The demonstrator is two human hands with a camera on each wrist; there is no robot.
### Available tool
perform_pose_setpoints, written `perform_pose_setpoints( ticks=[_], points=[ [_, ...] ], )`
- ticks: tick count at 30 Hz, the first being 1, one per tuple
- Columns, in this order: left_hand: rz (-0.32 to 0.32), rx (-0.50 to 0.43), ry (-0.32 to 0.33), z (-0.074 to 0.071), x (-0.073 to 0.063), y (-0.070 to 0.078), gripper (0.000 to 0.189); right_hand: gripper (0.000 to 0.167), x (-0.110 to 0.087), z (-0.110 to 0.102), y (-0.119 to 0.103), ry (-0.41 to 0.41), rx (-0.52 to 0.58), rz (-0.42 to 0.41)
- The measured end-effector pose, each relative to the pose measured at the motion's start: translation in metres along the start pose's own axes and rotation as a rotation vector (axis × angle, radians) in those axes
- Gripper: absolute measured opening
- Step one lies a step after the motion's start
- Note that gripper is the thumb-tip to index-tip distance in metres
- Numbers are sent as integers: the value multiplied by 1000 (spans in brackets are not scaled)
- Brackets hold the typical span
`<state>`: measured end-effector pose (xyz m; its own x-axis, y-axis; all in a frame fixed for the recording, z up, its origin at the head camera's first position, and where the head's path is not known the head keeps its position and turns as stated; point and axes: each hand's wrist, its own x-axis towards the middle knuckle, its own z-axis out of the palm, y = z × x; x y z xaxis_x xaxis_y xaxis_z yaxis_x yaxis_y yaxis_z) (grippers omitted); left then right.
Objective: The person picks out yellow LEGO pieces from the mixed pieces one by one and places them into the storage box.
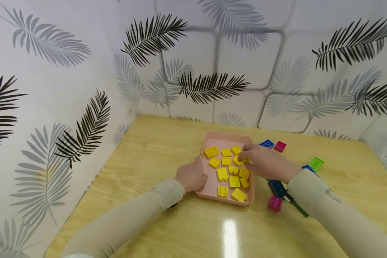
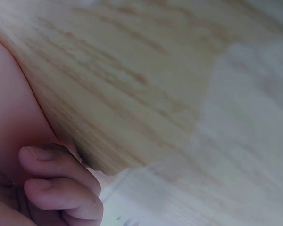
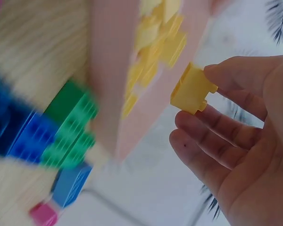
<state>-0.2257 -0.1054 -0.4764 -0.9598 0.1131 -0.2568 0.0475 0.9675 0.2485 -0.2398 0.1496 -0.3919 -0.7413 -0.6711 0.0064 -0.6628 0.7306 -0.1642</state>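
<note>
A shallow pink tray [image 1: 225,139] holds several loose yellow toy bricks [image 1: 222,175], some with studs up and some tipped over. At its left wall, my left hand [image 1: 190,176] grips the rim; the left wrist view shows curled fingers [image 2: 66,193]. Over the tray's right side is my right hand [image 1: 272,161]. Between thumb and fingertips it pinches a yellow brick [image 3: 191,92], seen plainly in the right wrist view with its studs toward the palm. The right hand hides part of the tray's right wall in the head view.
Right of the tray lie a blue brick [image 1: 267,144], a red brick [image 1: 280,146], a light green brick [image 1: 316,164], a dark blue piece [image 1: 277,189] and a magenta brick [image 1: 275,203]. A patterned wall [image 1: 213,53] stands behind the wooden table [image 1: 158,143].
</note>
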Motion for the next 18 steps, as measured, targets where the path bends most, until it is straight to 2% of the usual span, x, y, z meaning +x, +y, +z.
perform_pose_setpoints(
  ticks=[3, 6, 10, 14, 18],
  points=[
    [-2, 15, 0, 3, 0, 5, 72, 20, 5, 7, -15, -33, 1, -53],
    [-3, 25, -4, 1, 0, 4, 71, 19, 15, 10, -29, -73, 14, -100],
    [22, 36, 1, 1, -1, 5, 70, 22, 24, 15, -42, -133, 24, -95],
    [28, 61, 33, 1, -1, 3, 70, 23, 34, 21, -50, -173, 23, -105],
    [35, 77, 64, 0, -1, 2, 62, 26, 42, 25, -57, -203, 53, -100]
  ],
)
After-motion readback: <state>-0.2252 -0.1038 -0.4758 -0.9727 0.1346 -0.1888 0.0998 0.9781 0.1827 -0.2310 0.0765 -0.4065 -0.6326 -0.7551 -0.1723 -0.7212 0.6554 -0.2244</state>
